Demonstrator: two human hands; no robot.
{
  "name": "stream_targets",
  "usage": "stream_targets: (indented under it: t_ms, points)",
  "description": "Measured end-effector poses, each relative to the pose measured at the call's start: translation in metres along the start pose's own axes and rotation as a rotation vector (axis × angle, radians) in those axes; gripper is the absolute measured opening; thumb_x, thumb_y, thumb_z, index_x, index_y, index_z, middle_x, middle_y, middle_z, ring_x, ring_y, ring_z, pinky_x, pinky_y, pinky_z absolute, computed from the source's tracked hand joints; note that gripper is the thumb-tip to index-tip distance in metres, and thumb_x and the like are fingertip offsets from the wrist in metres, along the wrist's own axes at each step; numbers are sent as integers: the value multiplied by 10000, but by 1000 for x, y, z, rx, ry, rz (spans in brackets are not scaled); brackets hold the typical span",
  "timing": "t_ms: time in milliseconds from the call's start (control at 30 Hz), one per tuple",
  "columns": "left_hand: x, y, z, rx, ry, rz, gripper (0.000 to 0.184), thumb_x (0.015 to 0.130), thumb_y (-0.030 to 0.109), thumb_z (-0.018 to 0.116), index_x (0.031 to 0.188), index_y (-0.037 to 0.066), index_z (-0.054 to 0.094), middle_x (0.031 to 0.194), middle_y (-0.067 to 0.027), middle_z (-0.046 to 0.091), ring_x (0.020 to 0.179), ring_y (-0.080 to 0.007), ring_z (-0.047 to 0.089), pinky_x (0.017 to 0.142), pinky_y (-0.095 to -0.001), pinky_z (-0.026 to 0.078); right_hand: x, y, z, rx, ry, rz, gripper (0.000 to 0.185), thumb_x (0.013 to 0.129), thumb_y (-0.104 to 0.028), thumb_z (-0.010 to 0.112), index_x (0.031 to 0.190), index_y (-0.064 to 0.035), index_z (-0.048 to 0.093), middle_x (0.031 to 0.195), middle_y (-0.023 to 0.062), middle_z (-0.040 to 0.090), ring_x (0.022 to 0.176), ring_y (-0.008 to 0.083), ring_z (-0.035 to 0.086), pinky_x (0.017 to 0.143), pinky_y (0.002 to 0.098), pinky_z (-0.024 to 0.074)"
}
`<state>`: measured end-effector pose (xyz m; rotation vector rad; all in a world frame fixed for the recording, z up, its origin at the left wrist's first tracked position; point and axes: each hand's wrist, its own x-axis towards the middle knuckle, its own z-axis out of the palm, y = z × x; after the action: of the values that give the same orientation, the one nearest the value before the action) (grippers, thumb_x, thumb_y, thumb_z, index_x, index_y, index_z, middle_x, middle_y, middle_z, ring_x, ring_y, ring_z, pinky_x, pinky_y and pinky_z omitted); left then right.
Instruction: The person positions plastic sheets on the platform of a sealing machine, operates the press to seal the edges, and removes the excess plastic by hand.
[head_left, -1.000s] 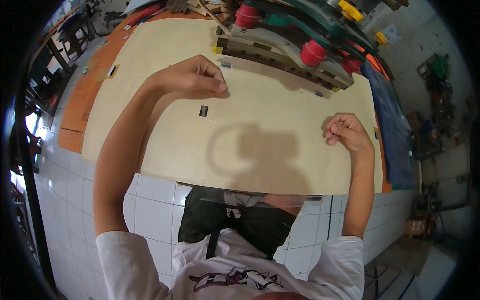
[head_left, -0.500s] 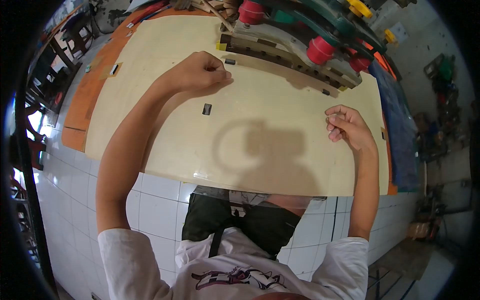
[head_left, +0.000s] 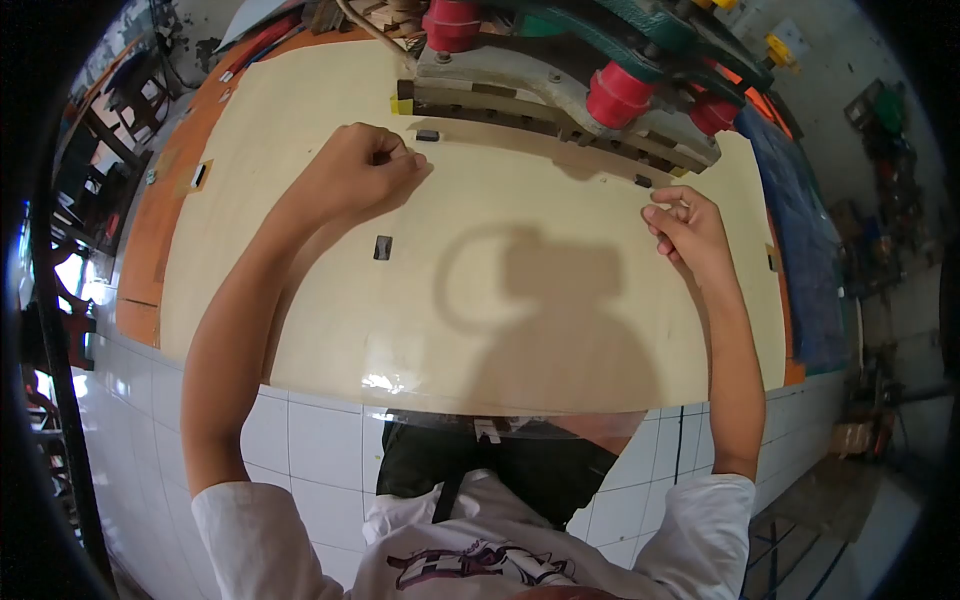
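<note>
My left hand [head_left: 365, 170] is closed, thumb and fingers pinched together low over a cream board [head_left: 300, 330]. Just beyond its fingertips sits a small black block [head_left: 428, 135]. My right hand [head_left: 685, 225] pinches with thumb and index finger, close to another black block [head_left: 643, 181]. A clear plastic sheet [head_left: 440, 428] lies across the board between both hands, and its near end hangs over the front edge. Its far edge at my fingertips is hard to make out. A third black block [head_left: 383, 248] lies left of centre.
A press head with red cylinders [head_left: 620, 95] and a slotted bar [head_left: 480, 103] stands over the board's far side. Blue plastic sheeting [head_left: 800, 260] hangs at the right. Orange board [head_left: 140, 260] borders the left. White floor tiles [head_left: 320, 440] show below.
My right hand has moved slightly away from my body, closer to the black block. My left hand stays pinched near its block. The whole view has shifted a little.
</note>
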<state>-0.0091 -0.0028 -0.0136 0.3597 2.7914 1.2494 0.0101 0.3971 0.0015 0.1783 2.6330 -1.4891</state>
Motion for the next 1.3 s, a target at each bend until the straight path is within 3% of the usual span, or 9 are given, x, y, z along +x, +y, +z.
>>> stream_targets:
  t_ms: [167, 267, 500, 600, 800, 867, 1300]
  points:
    - [-2, 4, 3, -16, 72, -76, 263, 919, 149, 615, 760, -60, 631, 618, -33, 567, 585, -90, 528, 519, -294, 434, -10, 6, 16, -11, 252, -128, 195, 869, -103, 772, 956, 16, 645, 654, 29, 635, 548, 73, 540, 506, 247, 405]
    - [0, -2, 6, 4, 90, -12, 253, 921, 154, 623, 780, -56, 632, 629, -33, 568, 582, -89, 521, 515, -292, 430, -4, 18, 19, -34, 319, -202, 183, 869, -109, 775, 926, 13, 650, 653, 30, 645, 566, 70, 532, 545, 252, 418]
    - [-1, 5, 9, -64, 90, -97, 254, 940, 147, 625, 766, -36, 594, 633, -22, 560, 588, -70, 521, 506, -263, 412, 3, 19, 12, -29, 304, -175, 145, 877, -110, 758, 890, 15, 686, 674, 15, 647, 567, 60, 517, 549, 246, 407]
    - [-3, 8, 11, -91, 107, -114, 255, 941, 133, 632, 751, -31, 582, 631, -19, 561, 597, -67, 530, 506, -256, 411, -2, 21, 10, 60, 243, -214, 119, 879, -84, 724, 948, 12, 710, 693, -2, 644, 549, 46, 490, 538, 239, 395]
    - [-4, 15, 7, 19, 74, -35, 223, 933, 78, 628, 752, -29, 556, 683, -32, 600, 605, -78, 550, 514, -248, 426, -10, 15, 11, -160, 252, -268, 139, 870, -56, 700, 978, 26, 727, 697, -11, 630, 530, 33, 463, 520, 232, 378]
    - [-6, 20, 8, -158, 81, -145, 186, 927, 66, 629, 785, -37, 569, 707, -51, 621, 614, -87, 566, 529, -254, 445, -7, 21, 9, -167, 240, -272, 170, 870, -67, 708, 1007, 29, 738, 697, -8, 626, 528, 37, 458, 517, 237, 376]
    - [-5, 15, 8, -55, 113, -67, 192, 925, 72, 643, 774, -28, 578, 679, -42, 604, 624, -85, 560, 556, -256, 450, -7, 25, 11, -207, 251, -254, 198, 891, -105, 705, 1051, -6, 764, 688, 2, 615, 558, 62, 454, 540, 254, 396]
